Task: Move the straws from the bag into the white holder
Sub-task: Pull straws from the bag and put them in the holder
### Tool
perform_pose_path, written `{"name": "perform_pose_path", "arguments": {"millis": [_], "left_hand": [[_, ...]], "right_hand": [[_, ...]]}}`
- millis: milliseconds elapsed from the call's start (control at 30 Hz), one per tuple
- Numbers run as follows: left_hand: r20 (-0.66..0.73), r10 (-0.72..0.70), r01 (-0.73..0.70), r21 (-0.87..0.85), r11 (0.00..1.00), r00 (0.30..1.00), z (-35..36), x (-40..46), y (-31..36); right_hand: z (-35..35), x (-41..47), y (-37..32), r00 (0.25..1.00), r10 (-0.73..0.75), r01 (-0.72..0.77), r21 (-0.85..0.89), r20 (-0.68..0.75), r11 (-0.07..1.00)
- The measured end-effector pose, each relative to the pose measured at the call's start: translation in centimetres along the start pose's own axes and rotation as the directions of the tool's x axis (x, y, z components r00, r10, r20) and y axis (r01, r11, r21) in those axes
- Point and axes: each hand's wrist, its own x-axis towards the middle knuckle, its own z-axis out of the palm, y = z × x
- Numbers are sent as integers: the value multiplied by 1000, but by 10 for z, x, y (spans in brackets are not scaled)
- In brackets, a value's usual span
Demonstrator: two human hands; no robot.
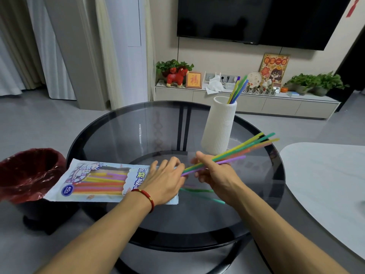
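Observation:
The straw bag [94,179] lies flat on the round glass table [138,135], with coloured straws showing through its window. My left hand [166,180] rests flat on the bag's open right end. My right hand [215,173] grips a bundle of coloured straws [243,150] that fans up to the right, just outside the bag's mouth. The white ribbed holder [219,127] stands upright behind my right hand and holds several straws [238,89]. What look like green straws or their reflections [199,191] show on the glass below my right hand.
A dark red-lined bin [29,175] stands left of the table. A white marble tabletop [325,184] lies at the right. Behind are a TV cabinet [246,103] with plants and ornaments, and a wall-mounted TV [256,18].

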Motion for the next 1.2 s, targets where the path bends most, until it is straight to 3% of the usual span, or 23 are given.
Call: {"name": "perform_pose_path", "arguments": {"millis": [100,200,400,500,667,800,1000,1200], "left_hand": [[-1,-1,1,-35,999,1000,1,0,2],[13,-12,13,-79,997,1000,3,-1,-1],[-12,3,-4,-52,999,1000,14,-2,-3],[-25,17,-18,-40,999,1000,15,-1,-2],[-27,40,-40,-29,999,999,16,-2,-1],[-20,44,-45,-28,999,999,17,-2,-3],[-16,44,-44,-29,999,999,19,0,-4],[-17,35,-36,-39,999,999,20,-1,-4]], "right_hand": [[-3,2,-8,998,-49,44,-105,-42,994],[-19,2,-28,966,-215,174,-252,-146,952],[-47,-6,-79,844,-506,303,-618,-180,726],[-48,-2,-96,851,-515,279,-741,-104,611],[-34,13,-75,914,-403,179,-851,-41,494],[-26,24,-41,964,-263,103,-850,-43,516],[-33,36,-25,953,-296,126,-812,-59,570],[-40,41,-14,974,-201,78,-678,-105,731]]}}
